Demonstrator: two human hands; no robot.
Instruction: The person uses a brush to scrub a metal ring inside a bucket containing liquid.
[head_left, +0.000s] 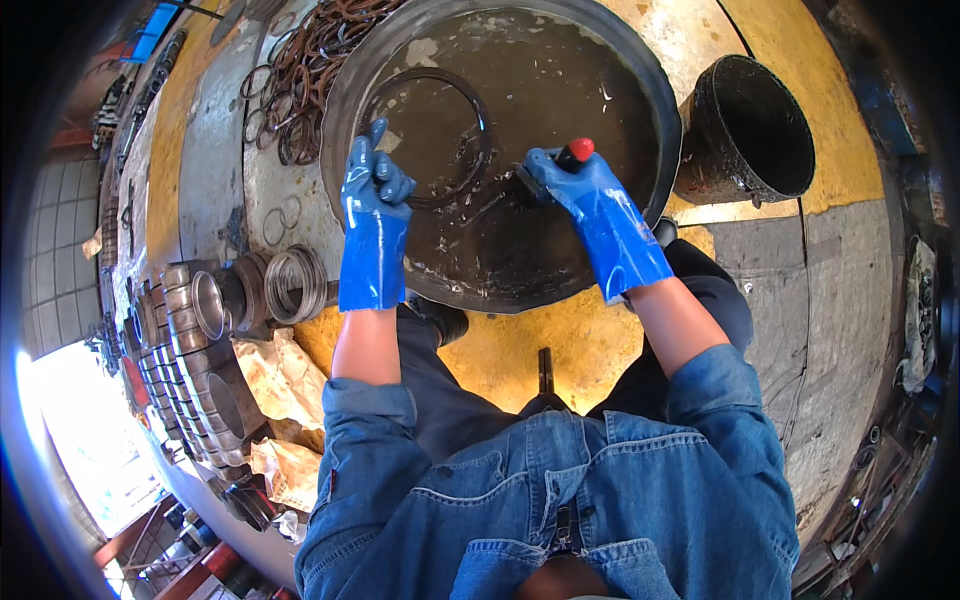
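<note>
My left hand (pixel 372 185), in a blue rubber glove, is closed at the left side of a thin dark metal ring (pixel 487 135). The fingers curl over the ring's edge and hide that stretch of it. Beneath lies a wide round metal basin (pixel 668 110) with murky brown liquid inside. Gloved the same way, my right hand (pixel 575 180) is closed around a tool with a red-ended handle (pixel 580 150). Its dark working end points toward the ring, but the glove hides too much to tell its kind.
A dark, dirty bucket (pixel 745 130) stands right of the basin. Rusty rings (pixel 305 90) lie heaped at the upper left. Metal sleeves (pixel 185 310) are stacked at the left, beside coiled rings (pixel 293 285) and crumpled brown paper (pixel 280 375). My legs straddle the near side.
</note>
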